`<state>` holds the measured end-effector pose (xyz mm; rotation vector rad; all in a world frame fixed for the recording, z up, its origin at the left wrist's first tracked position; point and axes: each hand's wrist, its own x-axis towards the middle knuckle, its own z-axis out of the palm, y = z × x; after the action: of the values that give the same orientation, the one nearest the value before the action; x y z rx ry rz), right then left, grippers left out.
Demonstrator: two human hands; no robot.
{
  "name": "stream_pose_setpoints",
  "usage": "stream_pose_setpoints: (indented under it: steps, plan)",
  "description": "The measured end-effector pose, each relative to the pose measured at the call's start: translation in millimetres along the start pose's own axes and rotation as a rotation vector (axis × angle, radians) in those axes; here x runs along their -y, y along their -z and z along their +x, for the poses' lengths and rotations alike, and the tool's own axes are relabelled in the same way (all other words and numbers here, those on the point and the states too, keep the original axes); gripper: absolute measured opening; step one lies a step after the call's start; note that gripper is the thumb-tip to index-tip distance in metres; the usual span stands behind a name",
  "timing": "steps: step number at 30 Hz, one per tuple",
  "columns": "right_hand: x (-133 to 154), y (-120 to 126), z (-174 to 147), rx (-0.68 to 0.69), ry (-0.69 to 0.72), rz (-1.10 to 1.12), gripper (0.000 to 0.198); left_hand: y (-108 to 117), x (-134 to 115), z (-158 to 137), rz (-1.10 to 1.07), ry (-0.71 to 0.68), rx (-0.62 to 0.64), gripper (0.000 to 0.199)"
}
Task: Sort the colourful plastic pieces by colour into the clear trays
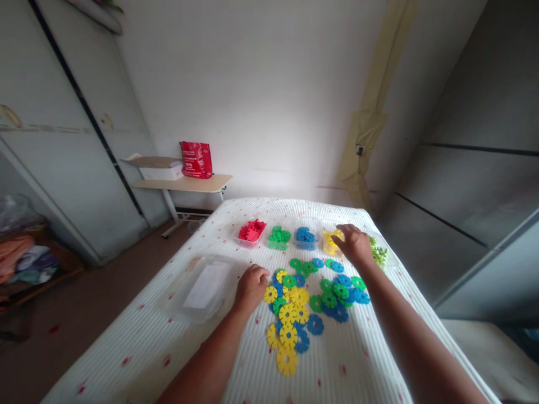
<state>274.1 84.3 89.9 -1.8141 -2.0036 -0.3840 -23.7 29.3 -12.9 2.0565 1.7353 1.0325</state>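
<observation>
My right hand is over the clear container of yellow pieces, thumb and fingers apart, nothing visible between them. My left hand rests low beside the loose discs, its fingers curled together; whatever they may hold is hidden. Just right of it lies a heap of notched plastic discs, with yellow discs mixed with blue and green ones. A second cluster of blue and green discs spreads further right. The yellow container's right part is hidden behind my right hand.
Along the back stand containers of red pieces, green discs, blue discs and light green pieces. A large translucent box or lid lies left. Behind, a side table bears a red bag.
</observation>
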Motion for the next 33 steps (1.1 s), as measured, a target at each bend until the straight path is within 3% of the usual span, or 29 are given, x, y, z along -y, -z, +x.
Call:
stream_pose_setpoints:
  steps: [5, 9, 12, 14, 19, 24, 29, 33]
  plan:
    - [-11.3, -3.6, -49.0, -0.049, 0.102, 0.092, 0.032, 0.1, -1.2, 0.7, 0.023, 0.008, 0.018, 0.025]
    - [-34.4, -11.7, -85.2, -0.012, -0.016, 0.064, 0.035, -1.0, 0.5, 0.4, 0.02, 0.004, 0.018, 0.026]
    - [-47.3, -14.3, -95.9, 0.017, -0.116, 0.065, 0.032, -1.5, 1.5, 0.2, 0.024, -0.012, 0.01, 0.027]
    - [-49.7, -14.5, -96.5, 0.029, -0.113, 0.084, 0.034, -1.2, 1.1, 0.1, 0.028, -0.021, 0.006, 0.027]
    - [-37.8, -19.1, -95.0, 0.148, 0.132, 0.118, 0.039, 1.6, -2.4, 0.3, 0.036, -0.018, 0.007, 0.027]
    - [-2.7, -29.8, -100.6, 0.261, 0.166, 0.019, 0.028, 3.4, -4.4, 1.1, 0.041, -0.016, 0.024, 0.027]
    - [24.0, -37.4, -95.9, 0.148, 0.268, 0.215, 0.03, 2.9, -4.0, 1.0, 0.03, -0.02, 0.015, 0.027]
    - [7.8, -36.6, -89.1, -0.044, 0.231, 0.383, 0.031, 2.0, -2.6, 0.8, 0.039, -0.021, 0.009, 0.027]
